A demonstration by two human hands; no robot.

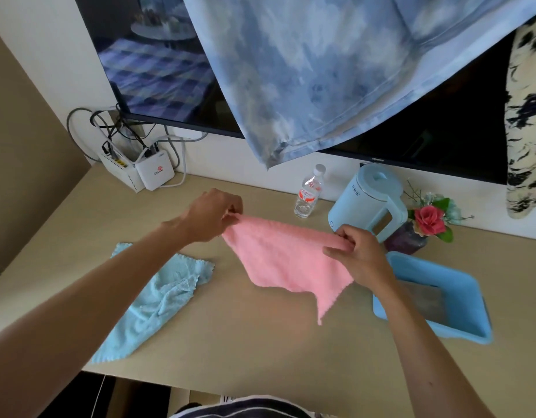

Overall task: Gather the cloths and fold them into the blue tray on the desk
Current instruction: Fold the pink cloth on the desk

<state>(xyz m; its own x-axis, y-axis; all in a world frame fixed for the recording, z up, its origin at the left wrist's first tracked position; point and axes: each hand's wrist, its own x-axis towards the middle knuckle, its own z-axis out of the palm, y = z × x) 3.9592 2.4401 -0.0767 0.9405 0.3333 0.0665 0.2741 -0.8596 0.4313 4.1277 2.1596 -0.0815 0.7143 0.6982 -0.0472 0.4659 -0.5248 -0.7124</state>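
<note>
A pink cloth (283, 260) hangs stretched above the middle of the desk. My left hand (214, 217) pinches its upper left corner and my right hand (358, 254) grips its upper right edge. The lower part of the cloth droops to a point toward the desk. A light blue cloth (158, 300) lies crumpled flat on the desk at the left, under my left forearm. The blue tray (459, 285) sits on the desk at the right, just beyond my right wrist, and something grey lies inside it.
A water bottle (309, 193), a pale blue kettle (370, 199) and a vase of flowers (423, 226) stand along the back of the desk. White router boxes with cables (146, 170) sit back left. A blue sheet (321, 70) hangs over the wall screen.
</note>
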